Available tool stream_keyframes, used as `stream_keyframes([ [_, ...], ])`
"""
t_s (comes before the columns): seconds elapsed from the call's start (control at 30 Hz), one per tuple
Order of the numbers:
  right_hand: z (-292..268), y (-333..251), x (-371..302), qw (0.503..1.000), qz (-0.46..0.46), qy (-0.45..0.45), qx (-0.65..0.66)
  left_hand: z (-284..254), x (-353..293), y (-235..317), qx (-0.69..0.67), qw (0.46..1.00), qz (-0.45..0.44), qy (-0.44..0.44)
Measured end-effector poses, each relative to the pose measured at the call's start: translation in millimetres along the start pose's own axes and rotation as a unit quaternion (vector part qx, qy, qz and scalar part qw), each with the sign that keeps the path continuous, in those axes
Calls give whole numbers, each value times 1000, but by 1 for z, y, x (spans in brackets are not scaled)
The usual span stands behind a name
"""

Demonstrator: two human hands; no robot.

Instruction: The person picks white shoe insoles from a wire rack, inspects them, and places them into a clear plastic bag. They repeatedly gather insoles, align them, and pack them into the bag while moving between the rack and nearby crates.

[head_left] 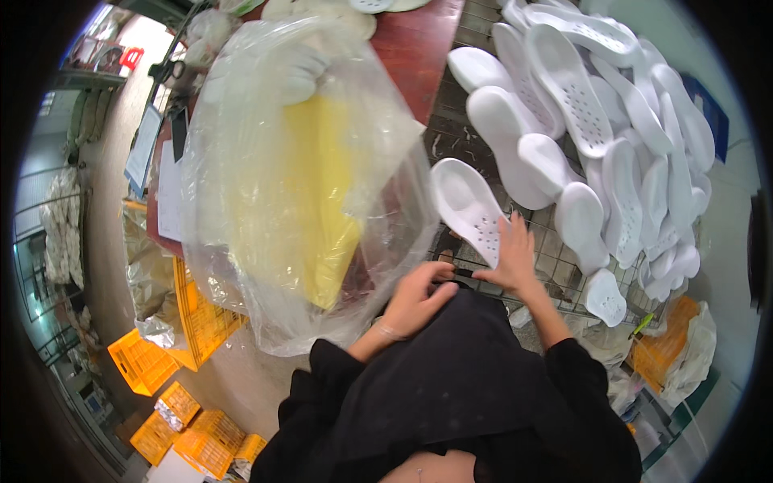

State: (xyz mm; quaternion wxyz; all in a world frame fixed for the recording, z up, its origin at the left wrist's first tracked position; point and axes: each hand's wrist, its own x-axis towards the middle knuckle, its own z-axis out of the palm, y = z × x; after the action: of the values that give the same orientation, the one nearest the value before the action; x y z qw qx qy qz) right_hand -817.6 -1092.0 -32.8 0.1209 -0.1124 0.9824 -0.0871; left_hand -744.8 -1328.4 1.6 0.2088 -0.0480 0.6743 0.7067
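A white insole point(465, 193) with small round holes at its near end lies at the near left of a rack. My right hand point(515, 256) is at that perforated end, fingers spread along the insole's right edge and thumb just below its tip. The hand appears to touch the insole without closing round it. To the left, my left hand point(417, 302) hovers by the front edge of the work surface, thumb apart from bent fingers, nothing visible in it. Beside it stands a large clear plastic bag point(386, 217) with a yellow sheet-like piece point(322, 201) inside.
Many white insoles point(568, 88) are heaped on the wire rack point(547, 262) at right. A dark red table point(419, 40) carries the bag. Papers point(169, 193) lie on its left. Orange crates point(201, 322) stand on the floor at lower left; another orange crate point(664, 342) is at right.
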Motion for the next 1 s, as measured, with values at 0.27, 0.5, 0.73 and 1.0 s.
stream_keyframes([
  [0.27,1,44,-45,987,-56,106,108,70,98,-75,-347,916,-168,108],
  [0.5,-19,167,-41,981,99,154,60,46,90,-48,-318,926,-183,89],
  [0.73,-33,141,27,971,-89,174,138,22,97,-25,-60,958,-129,249],
  [1.0,-86,134,49,847,72,404,338,-29,70,0,-89,939,3,331],
])
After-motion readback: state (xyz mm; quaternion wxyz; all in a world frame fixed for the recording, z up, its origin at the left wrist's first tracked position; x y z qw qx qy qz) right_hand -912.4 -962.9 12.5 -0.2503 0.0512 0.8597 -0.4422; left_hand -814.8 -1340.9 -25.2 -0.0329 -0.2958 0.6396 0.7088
